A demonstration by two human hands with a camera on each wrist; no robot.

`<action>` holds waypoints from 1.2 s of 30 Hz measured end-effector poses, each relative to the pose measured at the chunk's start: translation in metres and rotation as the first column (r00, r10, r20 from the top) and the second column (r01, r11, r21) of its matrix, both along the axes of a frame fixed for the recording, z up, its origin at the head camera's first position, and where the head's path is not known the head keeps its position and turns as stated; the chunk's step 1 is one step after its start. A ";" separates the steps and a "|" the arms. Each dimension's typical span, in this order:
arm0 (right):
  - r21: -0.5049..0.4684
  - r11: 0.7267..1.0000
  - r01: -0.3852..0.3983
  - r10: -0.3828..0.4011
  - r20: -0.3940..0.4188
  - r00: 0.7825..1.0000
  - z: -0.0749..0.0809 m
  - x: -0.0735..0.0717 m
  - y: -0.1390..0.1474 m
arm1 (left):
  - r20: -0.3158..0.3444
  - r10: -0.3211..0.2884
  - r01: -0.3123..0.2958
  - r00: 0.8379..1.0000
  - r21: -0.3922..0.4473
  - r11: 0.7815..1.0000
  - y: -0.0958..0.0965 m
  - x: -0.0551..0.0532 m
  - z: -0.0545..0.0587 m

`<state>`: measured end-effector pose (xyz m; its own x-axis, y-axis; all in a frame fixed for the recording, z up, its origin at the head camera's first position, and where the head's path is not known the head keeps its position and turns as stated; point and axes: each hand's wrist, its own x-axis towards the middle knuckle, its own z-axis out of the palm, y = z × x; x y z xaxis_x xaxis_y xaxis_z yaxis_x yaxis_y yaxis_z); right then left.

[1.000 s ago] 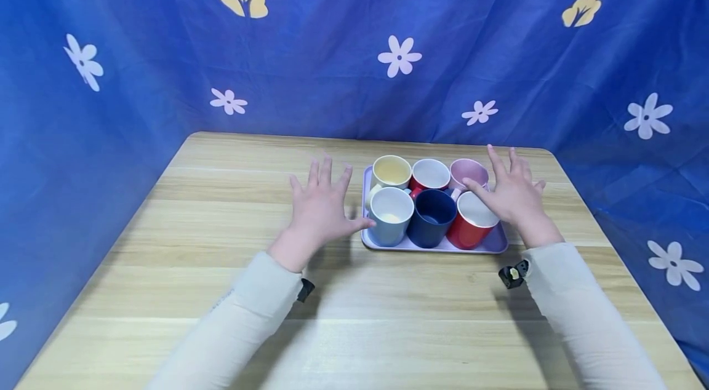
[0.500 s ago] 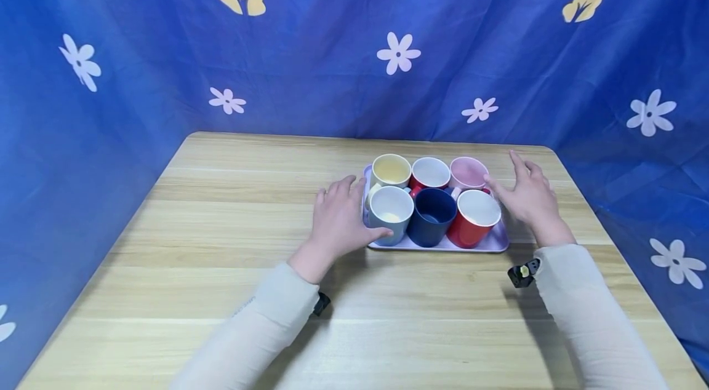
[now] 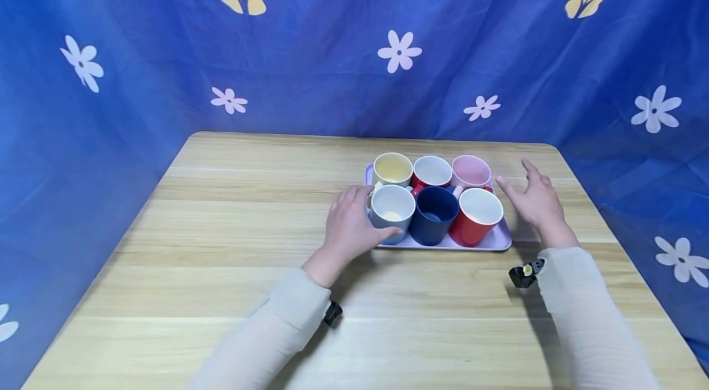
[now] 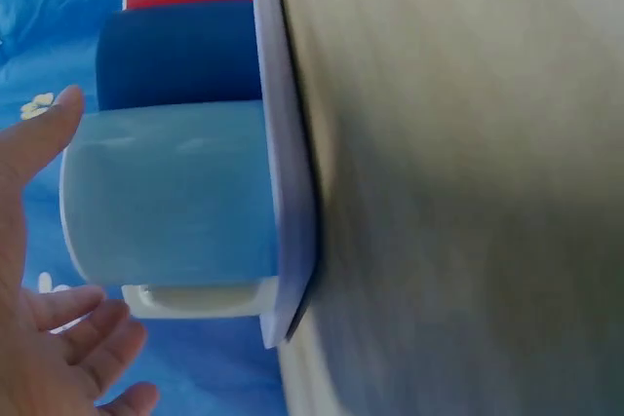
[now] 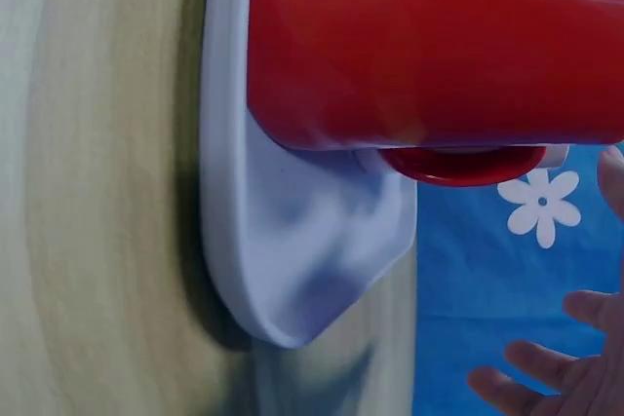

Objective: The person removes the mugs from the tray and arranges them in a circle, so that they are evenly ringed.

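Observation:
My left hand (image 3: 353, 225) is beside the light blue mug (image 4: 180, 197), thumb in front of it and fingers at its left side. In the left wrist view there is a gap between the fingers and the mug. On the right, my right hand (image 3: 536, 200) hovers with spread fingers near the front red mug (image 3: 471, 227), apart from it. A dark blue mug (image 3: 432, 222) stands between these two. All sit upright on a lilac tray (image 3: 503, 240). Behind them are a cream mug (image 3: 392, 170), another red mug (image 3: 432, 171) and a pink mug (image 3: 471, 172).
The tray rests on a pale wooden table (image 3: 238, 224), toward its back right. A blue curtain (image 3: 310, 39) with flower prints hangs behind and at both sides. Neighbouring mugs stand close together, their handles partly hidden.
My left hand has moved right, from beside the tray to around the light blue mug's left side. My right hand has drawn back to the right, off the front red mug. The mugs stay put.

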<state>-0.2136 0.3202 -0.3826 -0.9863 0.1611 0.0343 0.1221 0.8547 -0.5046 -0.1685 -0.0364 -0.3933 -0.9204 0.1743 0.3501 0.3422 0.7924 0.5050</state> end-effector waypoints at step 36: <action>-0.490 0.861 0.132 -0.141 0.018 0.990 -0.058 0.021 0.007 | 0.045 0.073 -0.086 0.996 0.453 0.887 0.026 0.000 -0.032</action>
